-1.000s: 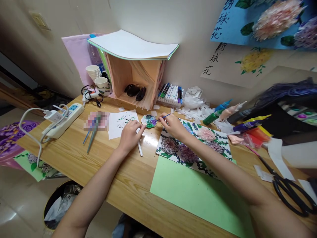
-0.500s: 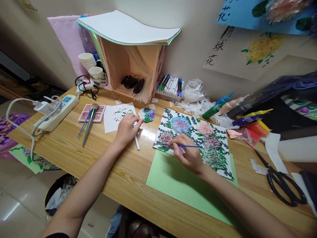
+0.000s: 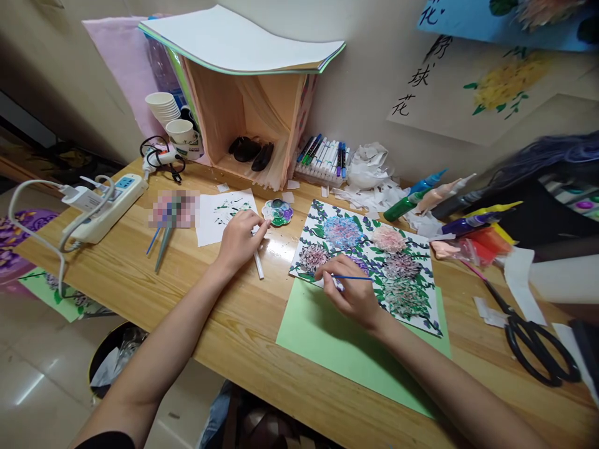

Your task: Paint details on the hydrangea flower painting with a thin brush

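Observation:
My right hand (image 3: pixel 353 293) is closed around a thin blue paintbrush (image 3: pixel 353 277), above the lower left of a painted picture (image 3: pixel 304 240). Raised, textured flowers in blue, pink, purple and green cover it, with green leaves between them. The brush tip is hidden by my fingers. Under the picture lies a light green sheet (image 3: pixel 322 349). My left hand (image 3: pixel 241 240) rests on the table with loosely bent fingers, thumb apart from them. A white stick (image 3: pixel 259 267) lies partly under it. Just beyond are a paint-smeared white paper (image 3: pixel 208 218) and a small flower-shaped palette (image 3: pixel 278 213).
On the left are a grey-green brush (image 3: pixel 163 246) and a power strip (image 3: pixel 110 209). Markers (image 3: pixel 322 156), tissue (image 3: pixel 369 165) and paint bottles (image 3: pixel 412 202) line the back. Black scissors (image 3: pixel 538 346) lie at right. A box (image 3: pixel 206 118) stands against the wall.
My right hand has shifted slightly left, and less of the brush shows past the fingers. My left hand stays in place. The view has tilted slightly.

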Action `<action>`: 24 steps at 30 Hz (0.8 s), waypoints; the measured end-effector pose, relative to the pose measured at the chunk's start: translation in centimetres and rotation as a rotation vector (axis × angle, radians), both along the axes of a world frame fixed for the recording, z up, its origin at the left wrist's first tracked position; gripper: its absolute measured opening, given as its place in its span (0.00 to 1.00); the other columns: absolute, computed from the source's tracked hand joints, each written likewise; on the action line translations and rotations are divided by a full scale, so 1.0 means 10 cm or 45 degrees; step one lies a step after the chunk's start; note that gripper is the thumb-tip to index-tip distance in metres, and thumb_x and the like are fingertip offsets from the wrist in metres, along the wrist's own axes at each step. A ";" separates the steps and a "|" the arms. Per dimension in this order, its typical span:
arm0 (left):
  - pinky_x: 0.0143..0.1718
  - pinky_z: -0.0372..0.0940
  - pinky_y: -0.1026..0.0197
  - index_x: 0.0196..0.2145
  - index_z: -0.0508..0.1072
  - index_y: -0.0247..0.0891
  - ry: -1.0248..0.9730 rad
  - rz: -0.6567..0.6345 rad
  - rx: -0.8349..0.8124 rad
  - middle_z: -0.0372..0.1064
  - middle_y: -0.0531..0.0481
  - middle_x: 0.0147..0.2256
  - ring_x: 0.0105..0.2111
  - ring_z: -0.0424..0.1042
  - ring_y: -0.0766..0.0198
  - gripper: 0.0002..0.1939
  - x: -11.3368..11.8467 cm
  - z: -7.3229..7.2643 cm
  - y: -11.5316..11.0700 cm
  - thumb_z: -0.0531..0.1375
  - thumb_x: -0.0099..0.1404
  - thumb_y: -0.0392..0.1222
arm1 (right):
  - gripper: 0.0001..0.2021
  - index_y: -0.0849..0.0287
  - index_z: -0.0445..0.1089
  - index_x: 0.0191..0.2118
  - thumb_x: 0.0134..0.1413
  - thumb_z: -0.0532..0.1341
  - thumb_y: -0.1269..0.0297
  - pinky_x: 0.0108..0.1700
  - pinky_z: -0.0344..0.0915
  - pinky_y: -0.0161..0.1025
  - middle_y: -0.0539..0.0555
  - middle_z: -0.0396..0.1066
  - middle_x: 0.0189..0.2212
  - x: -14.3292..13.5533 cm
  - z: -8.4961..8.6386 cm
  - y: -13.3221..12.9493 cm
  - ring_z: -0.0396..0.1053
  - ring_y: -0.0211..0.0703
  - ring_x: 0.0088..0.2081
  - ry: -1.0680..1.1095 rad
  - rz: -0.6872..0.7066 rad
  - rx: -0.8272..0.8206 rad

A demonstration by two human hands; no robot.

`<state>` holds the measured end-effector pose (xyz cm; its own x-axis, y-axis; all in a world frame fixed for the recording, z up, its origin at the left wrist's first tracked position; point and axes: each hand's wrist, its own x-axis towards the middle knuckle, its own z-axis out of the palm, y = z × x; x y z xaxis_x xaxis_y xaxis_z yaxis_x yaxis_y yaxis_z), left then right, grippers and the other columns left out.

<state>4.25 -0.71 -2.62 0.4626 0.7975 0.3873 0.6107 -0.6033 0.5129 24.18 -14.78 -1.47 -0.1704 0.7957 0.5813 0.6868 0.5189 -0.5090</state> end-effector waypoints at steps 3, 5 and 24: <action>0.35 0.59 0.58 0.26 0.71 0.39 0.002 0.008 -0.004 0.68 0.49 0.30 0.33 0.65 0.60 0.15 0.00 0.00 0.00 0.52 0.67 0.44 | 0.08 0.56 0.66 0.34 0.54 0.53 0.76 0.31 0.63 0.40 0.52 0.71 0.25 0.00 0.01 0.00 0.65 0.41 0.28 0.029 -0.019 -0.001; 0.35 0.59 0.58 0.26 0.71 0.40 0.005 0.012 -0.004 0.68 0.49 0.30 0.34 0.65 0.60 0.15 0.00 0.00 0.00 0.52 0.67 0.45 | 0.08 0.56 0.66 0.34 0.54 0.53 0.75 0.31 0.64 0.40 0.52 0.71 0.26 0.00 0.01 0.01 0.66 0.42 0.29 0.040 -0.028 -0.017; 0.35 0.58 0.59 0.27 0.72 0.39 0.015 0.020 -0.002 0.67 0.49 0.29 0.33 0.65 0.60 0.15 0.01 0.00 0.01 0.52 0.67 0.45 | 0.08 0.56 0.66 0.33 0.56 0.53 0.75 0.32 0.65 0.40 0.52 0.71 0.26 0.02 0.01 0.01 0.66 0.41 0.29 0.002 -0.032 -0.022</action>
